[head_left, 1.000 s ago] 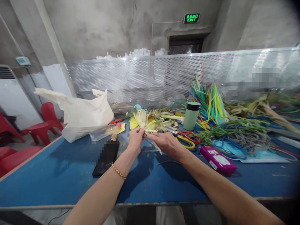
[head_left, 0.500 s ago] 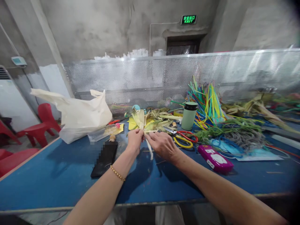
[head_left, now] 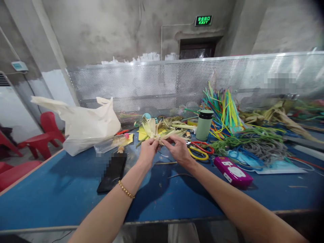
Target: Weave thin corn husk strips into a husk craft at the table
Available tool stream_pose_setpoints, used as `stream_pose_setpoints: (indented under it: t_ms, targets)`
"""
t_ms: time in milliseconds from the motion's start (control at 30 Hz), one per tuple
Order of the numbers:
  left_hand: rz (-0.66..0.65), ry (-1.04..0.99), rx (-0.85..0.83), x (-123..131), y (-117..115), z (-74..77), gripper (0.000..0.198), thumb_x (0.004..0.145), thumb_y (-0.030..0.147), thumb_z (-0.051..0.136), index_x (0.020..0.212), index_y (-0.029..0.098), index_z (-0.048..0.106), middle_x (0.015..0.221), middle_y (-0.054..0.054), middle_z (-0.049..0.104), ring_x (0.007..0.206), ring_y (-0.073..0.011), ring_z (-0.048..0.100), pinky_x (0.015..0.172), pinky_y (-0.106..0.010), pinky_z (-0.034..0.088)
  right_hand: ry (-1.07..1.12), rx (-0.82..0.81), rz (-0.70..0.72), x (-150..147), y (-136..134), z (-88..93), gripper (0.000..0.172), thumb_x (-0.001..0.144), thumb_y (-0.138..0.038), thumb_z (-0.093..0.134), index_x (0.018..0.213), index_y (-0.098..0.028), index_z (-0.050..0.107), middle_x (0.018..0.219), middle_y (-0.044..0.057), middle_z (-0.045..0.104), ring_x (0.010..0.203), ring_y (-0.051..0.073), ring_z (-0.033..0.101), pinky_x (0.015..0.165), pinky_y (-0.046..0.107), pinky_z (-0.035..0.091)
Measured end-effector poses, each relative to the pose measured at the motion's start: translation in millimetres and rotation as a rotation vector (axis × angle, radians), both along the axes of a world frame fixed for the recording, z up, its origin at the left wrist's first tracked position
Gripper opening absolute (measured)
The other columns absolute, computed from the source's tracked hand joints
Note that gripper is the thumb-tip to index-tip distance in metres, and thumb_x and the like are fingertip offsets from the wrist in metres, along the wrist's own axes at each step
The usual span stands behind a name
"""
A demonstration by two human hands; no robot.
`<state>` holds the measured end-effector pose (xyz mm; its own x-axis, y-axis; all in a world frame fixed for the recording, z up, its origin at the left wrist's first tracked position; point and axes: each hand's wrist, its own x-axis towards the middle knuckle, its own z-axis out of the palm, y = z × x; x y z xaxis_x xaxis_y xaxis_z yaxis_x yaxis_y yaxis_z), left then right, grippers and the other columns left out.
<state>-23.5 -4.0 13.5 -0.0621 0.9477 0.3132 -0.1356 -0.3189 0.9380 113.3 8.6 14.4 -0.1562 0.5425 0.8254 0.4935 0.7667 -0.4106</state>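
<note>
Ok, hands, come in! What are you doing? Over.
Left hand pinching pale husks. Right hand at them too, grip unclear. Scissors lying close beside right hand.

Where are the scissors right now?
In the head view, the scissors lie right of centre on the blue table, between the right hand and the purple case, in front of the green bottle.

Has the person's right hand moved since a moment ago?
Yes, slightly: the bare right hand has shifted forward, up the view, judged against the unmoved metal scissors with red and yellow handles, covering more of them than before.
</note>
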Motion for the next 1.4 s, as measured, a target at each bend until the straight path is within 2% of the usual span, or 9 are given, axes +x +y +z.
stream_pose_setpoints:
  t_ms: [133, 433, 600, 700, 867, 1100, 1233, 1300, 1400]
  targets:
    - [-0.067, 0.014, 0.031, 2, -5, 2.0, 0.025, 0.073, 0.033, 0.063, 0.057, 0.014, 0.061, 0.052, -0.001, 0.054, 0.051, -0.0102, 0.043, 0.052, -0.025, 0.030, 0.092, -0.119, -0.030, 4, 3, 3.3, 0.023, 0.083, -0.032, 0.062, 0.066, -0.017, 0.061, 0.065, 0.001, 0.059, 0.061, 0.014, 0.053, 0.059, 0.026, 0.043]
    - [-0.154, -0.058, 0.000, 1, -6, 1.0, 0.021, 0.071, 0.031, 0.066, 0.060, 0.013, 0.066, 0.053, -0.003, 0.056, 0.051, -0.0103, 0.042, 0.053, -0.025, 0.029, 0.040, -0.092, -0.095, 5, 0, 7.1, 0.026, 0.080, -0.028, 0.063, 0.058, -0.018, 0.054, 0.062, 0.000, 0.055, 0.059, 0.013, 0.050, 0.058, 0.026, 0.040]
    - [-0.170, -0.056, -0.005, -1, -5, 0.7, 0.022, 0.070, 0.031, 0.067, 0.057, 0.013, 0.065, 0.053, -0.004, 0.057, 0.050, -0.0106, 0.043, 0.053, -0.026, 0.029, -0.008, -0.062, -0.113, 8, 2, 8.9, 0.019, 0.077, -0.028, 0.065, 0.062, -0.017, 0.062, 0.071, 0.004, 0.063, 0.069, 0.016, 0.057, 0.065, 0.028, 0.045]
    - [-0.206, -0.030, -0.023, -3, -3, 0.6, 0.021, 0.069, 0.030, 0.067, 0.057, 0.013, 0.064, 0.054, -0.006, 0.058, 0.050, -0.0110, 0.044, 0.053, -0.026, 0.030, -0.028, -0.136, -0.078, 10, 4, 10.0, 0.013, 0.075, -0.026, 0.065, 0.066, -0.016, 0.066, 0.072, 0.005, 0.068, 0.072, 0.018, 0.061, 0.070, 0.030, 0.048]
    - [-0.244, -0.020, -0.059, -5, -1, 1.0, 0.019, 0.067, 0.029, 0.066, 0.058, 0.013, 0.064, 0.055, -0.006, 0.059, 0.050, -0.0114, 0.046, 0.052, -0.026, 0.030, -0.025, -0.243, -0.033, 10, 4, 11.2, 0.017, 0.075, -0.027, 0.063, 0.061, -0.016, 0.062, 0.060, 0.002, 0.065, 0.055, 0.013, 0.057, 0.055, 0.024, 0.044]
    - [-0.236, 0.097, -0.042, -4, -3, 0.9, 0.027, 0.068, 0.038, 0.070, 0.060, 0.013, 0.065, 0.049, 0.000, 0.050, 0.045, -0.0083, 0.038, 0.049, -0.026, 0.024, -0.032, -0.231, -0.083, 8, 5, 10.1, 0.022, 0.071, -0.028, 0.063, 0.054, -0.018, 0.053, 0.055, 0.000, 0.059, 0.052, 0.012, 0.052, 0.052, 0.024, 0.040]
    - [-0.202, 0.119, -0.071, -5, -2, 1.2, 0.020, 0.065, 0.030, 0.068, 0.055, 0.013, 0.063, 0.046, 0.000, 0.048, 0.044, -0.0079, 0.036, 0.048, -0.026, 0.022, -0.047, -0.308, -0.107, 9, 5, 9.7, 0.025, 0.071, -0.031, 0.065, 0.054, -0.017, 0.054, 0.052, 0.000, 0.057, 0.049, 0.012, 0.050, 0.048, 0.023, 0.037]
    - [-0.183, 0.084, -0.092, -7, -1, 2.4, 0.017, 0.063, 0.027, 0.066, 0.053, 0.014, 0.062, 0.046, -0.001, 0.049, 0.043, -0.0079, 0.037, 0.048, -0.026, 0.022, -0.048, -0.370, -0.037, 11, 3, 10.8, 0.027, 0.074, -0.035, 0.065, 0.058, -0.016, 0.058, 0.053, 0.000, 0.059, 0.049, 0.012, 0.052, 0.048, 0.023, 0.038]
    - [-0.152, 0.052, -0.120, -11, 2, 4.2, 0.016, 0.061, 0.025, 0.064, 0.050, 0.014, 0.060, 0.044, -0.001, 0.048, 0.042, -0.0078, 0.037, 0.046, -0.025, 0.021, -0.033, -0.506, 0.172, 18, 1, 14.1, 0.028, 0.079, -0.039, 0.063, 0.065, -0.015, 0.062, 0.055, 0.001, 0.063, 0.050, 0.013, 0.057, 0.050, 0.024, 0.044]
